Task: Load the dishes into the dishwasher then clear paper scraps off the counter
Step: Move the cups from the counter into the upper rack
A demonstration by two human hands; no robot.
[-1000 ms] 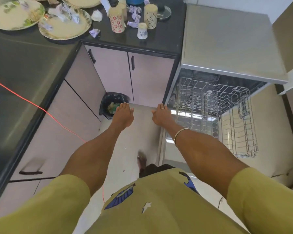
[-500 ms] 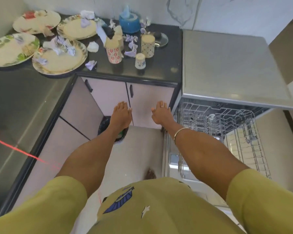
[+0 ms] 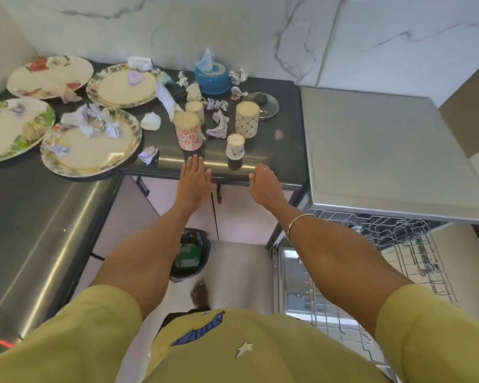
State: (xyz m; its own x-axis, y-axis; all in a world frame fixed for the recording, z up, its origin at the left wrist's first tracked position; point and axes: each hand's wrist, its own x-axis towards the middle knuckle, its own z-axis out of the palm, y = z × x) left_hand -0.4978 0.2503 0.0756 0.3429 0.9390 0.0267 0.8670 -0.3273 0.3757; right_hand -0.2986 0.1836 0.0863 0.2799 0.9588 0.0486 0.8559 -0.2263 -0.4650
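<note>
While both arms reach straight forward, the left hand lies flat, palm down, fingers straight and together, fingertips over the front edge of the dark worktop; it holds nothing. Right hand: likewise extended, palm down, fingers relaxed and pointing at the worktop edge, empty; a ring shows on one finger, a thin bangle on the wrist. Hands are well apart from each other.

Just beyond the left fingertips: a floral cup, upside down. Between the hands, slightly farther: a small cup, also inverted. A lattice-patterned cup stands behind it, near a glass lid.

Four plates sit on the left part of the worktop; the nearest plate carries crumpled paper scraps. More scraps lie among the cups. Blue tissue holder at the back wall.

Dishwasher to the right, door down, wire rack pulled out under the right forearm. Bin on the floor beneath the left forearm.
</note>
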